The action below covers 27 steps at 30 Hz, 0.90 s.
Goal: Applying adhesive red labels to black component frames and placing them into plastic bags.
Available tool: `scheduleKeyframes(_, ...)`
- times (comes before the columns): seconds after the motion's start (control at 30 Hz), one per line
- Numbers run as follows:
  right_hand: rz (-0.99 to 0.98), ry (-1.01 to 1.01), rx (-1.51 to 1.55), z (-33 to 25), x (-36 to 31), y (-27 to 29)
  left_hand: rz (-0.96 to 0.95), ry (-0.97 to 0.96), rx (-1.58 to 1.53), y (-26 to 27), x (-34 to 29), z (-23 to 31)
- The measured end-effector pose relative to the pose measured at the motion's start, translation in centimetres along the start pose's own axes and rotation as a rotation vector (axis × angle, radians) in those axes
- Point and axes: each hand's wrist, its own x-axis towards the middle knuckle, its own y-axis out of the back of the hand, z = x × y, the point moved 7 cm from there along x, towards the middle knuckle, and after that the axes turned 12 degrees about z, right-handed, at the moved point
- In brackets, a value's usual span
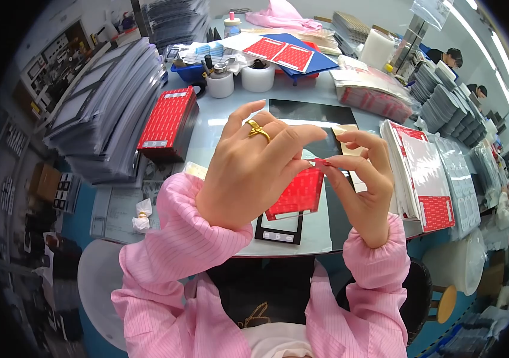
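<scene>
My left hand point(254, 158), with a gold ring on one finger, is raised over the table's near edge. Its thumb and finger pinch the upper edge of a red printed film sheet point(297, 194), which hangs below it. My right hand point(364, 179) pinches a small red bit at the sheet's top corner, its fingertips close to the left ones. Under the sheet lies a black-framed panel point(277, 235) with a pale window and several small light icons; the sheet covers its far part. The left fingers partly hide where the sheet is gripped.
At the left stand a red stack of panels point(168, 119) and a tall pile of wrapped sheets point(102, 113). Red-and-white sheets point(418, 179) are piled at the right. White tape rolls point(258, 77) and a blue tray point(190, 73) sit at the back. People work far right.
</scene>
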Motion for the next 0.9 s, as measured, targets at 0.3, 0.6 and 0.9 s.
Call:
scheduleKeyframes(0.3, -0.084, -0.049, 0.156, -0.4, -0.6, -1.6, 0.100, -0.046, -0.021, 1.9, -1.7, -0.3)
scheduleKeyframes(0.6, 0.083, -0.225, 0.305, 0.9, 0.3, -0.8, -0.045, 0.700, -0.369, -1.4, -15.5, -6.5)
scheduleKeyframes(0.9, 0.075, -0.109, 0.201, 2.8, -0.7, -0.7, 0.088, 1.177, -0.642, -5.2, -19.1, -6.7)
